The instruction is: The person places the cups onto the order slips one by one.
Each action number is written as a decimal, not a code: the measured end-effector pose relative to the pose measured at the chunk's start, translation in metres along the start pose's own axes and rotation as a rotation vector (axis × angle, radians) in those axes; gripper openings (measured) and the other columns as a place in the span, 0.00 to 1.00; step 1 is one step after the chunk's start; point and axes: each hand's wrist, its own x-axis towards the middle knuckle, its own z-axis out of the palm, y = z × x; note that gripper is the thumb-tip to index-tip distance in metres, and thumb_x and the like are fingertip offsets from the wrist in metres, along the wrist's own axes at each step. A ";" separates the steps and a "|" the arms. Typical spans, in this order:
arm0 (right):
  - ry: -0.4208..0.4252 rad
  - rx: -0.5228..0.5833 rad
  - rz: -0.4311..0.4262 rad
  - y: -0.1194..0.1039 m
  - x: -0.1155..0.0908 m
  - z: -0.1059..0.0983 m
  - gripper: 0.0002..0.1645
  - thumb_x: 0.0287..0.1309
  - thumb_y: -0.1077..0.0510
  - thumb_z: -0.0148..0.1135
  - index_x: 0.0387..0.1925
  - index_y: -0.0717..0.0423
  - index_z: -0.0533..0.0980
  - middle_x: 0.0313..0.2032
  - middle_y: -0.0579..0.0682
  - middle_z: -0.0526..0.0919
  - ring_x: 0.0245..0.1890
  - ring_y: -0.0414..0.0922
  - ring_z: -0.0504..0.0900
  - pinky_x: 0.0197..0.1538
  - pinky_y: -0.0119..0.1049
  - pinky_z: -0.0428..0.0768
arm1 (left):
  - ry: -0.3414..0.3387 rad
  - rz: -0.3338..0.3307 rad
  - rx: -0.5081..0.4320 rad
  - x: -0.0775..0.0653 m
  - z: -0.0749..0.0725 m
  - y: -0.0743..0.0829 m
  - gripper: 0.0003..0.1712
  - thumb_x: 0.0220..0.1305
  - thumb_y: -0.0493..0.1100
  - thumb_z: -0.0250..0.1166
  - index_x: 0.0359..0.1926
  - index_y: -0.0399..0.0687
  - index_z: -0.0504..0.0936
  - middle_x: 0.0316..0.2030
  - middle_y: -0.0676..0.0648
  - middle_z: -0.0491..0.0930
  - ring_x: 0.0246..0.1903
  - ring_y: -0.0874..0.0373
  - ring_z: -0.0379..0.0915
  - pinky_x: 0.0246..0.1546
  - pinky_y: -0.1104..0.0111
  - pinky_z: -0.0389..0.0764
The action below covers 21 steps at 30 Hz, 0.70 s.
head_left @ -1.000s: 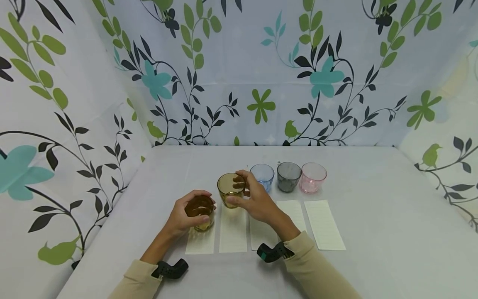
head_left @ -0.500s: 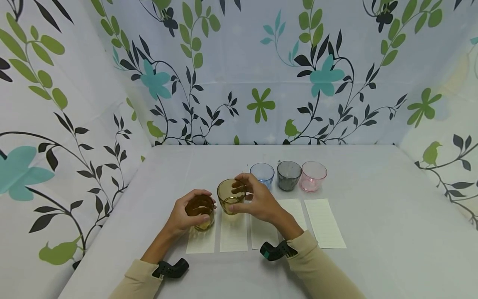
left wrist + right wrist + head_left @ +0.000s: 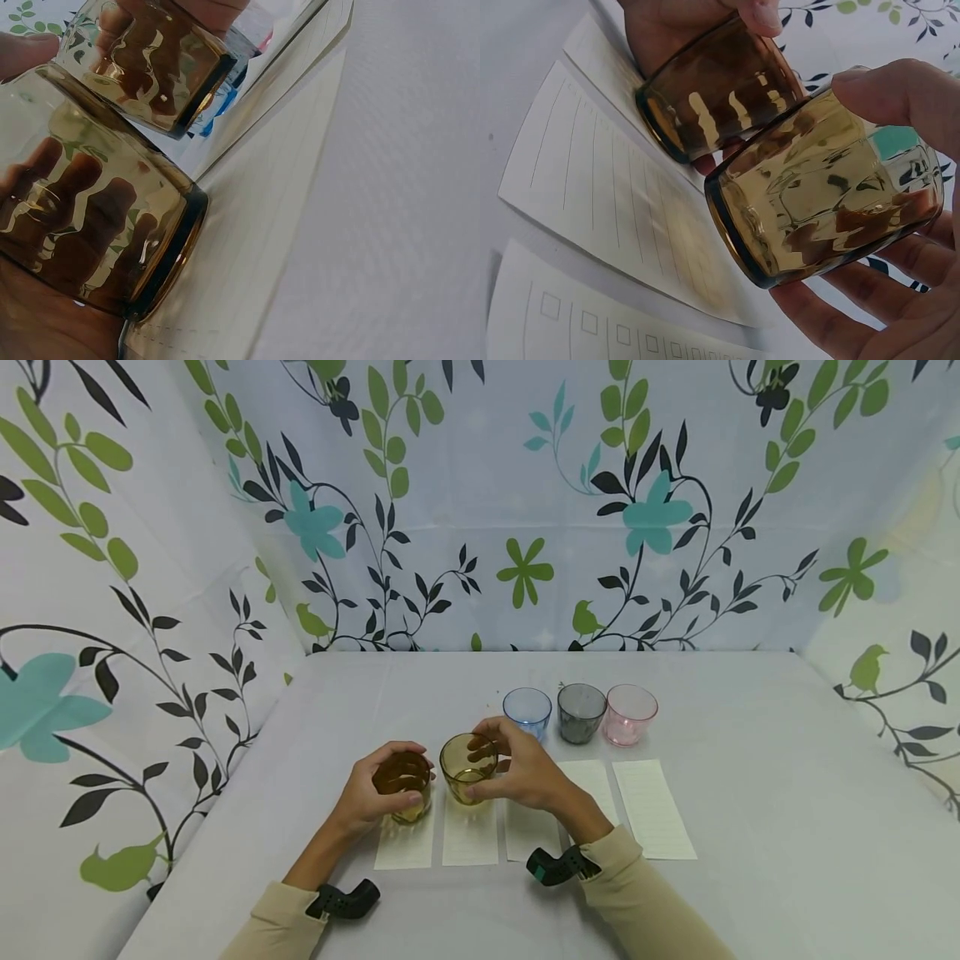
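My left hand grips an amber glass over the leftmost paper slip; its fingers show through the glass in the left wrist view. A second, lighter amber glass is held by my right hand, thumb on the near side and fingers round the far side. That glass is slightly tilted above the second slip, and in the right wrist view its base appears just off the paper. The two glasses stand close side by side. Whether the left glass touches its slip I cannot tell.
Behind my right hand, a blue glass, a grey glass and a pink glass stand in a row. More paper slips, including the rightmost slip, lie to the right on the white table. Patterned cloth surrounds the table.
My right hand has lowered its amber glass and brought it nearer to me, over the second slip. The left hand and its glass have stayed in place.
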 end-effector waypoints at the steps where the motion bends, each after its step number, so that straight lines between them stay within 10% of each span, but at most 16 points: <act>1: -0.004 0.004 0.002 0.000 0.000 0.000 0.43 0.44 0.59 0.82 0.61 0.61 0.69 0.55 0.59 0.80 0.56 0.56 0.80 0.55 0.56 0.80 | 0.002 -0.003 -0.003 0.000 0.000 0.000 0.34 0.56 0.28 0.69 0.62 0.22 0.67 0.51 0.32 0.79 0.51 0.40 0.80 0.54 0.61 0.83; 21: -0.057 0.022 0.016 0.007 -0.004 0.002 0.44 0.37 0.63 0.81 0.58 0.61 0.69 0.54 0.60 0.80 0.54 0.57 0.81 0.54 0.52 0.83 | -0.005 -0.002 -0.001 0.000 0.000 0.001 0.31 0.56 0.29 0.70 0.62 0.33 0.72 0.51 0.32 0.78 0.50 0.41 0.81 0.53 0.60 0.83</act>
